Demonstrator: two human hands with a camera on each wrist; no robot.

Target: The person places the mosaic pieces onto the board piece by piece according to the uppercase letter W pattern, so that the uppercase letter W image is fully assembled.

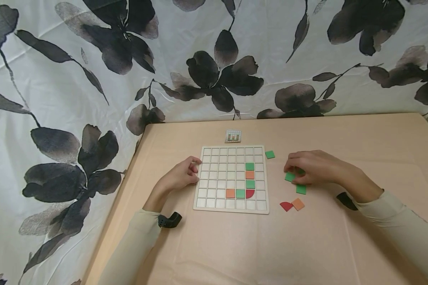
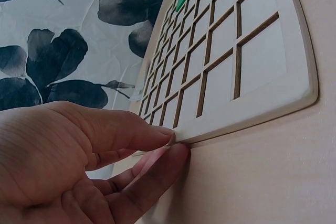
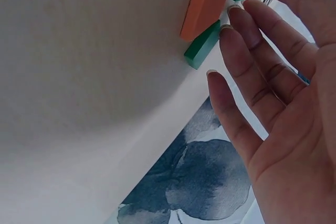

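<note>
Holds the left rim of a white grid board in the left hand, with thumb and fingertips drawn close at the edge. Has the board flat on the table, nearer the table's left edge than its right. Looks nearly square, with no clear long axis; near and far rims roughly in line with the table's far edge.

Bears on its cells a column of upper green tile, upper orange tile, lower green tile and red quarter-round, with long axis running from far rim to near rim. Turns the red curve toward the board's near right corner. Extends left from there in a short row of row green tile and row orange tile.

Arches the right hand over loose green tiles beyond the board's right rim, with fingers loosely bent. Cannot tell about any pinch on a tile. Includes nearer the table's near edge a loose red piece, pointed nearward, beside a slanted loose orange tile. Includes also a lone green tile by the board's far right corner.
</note>
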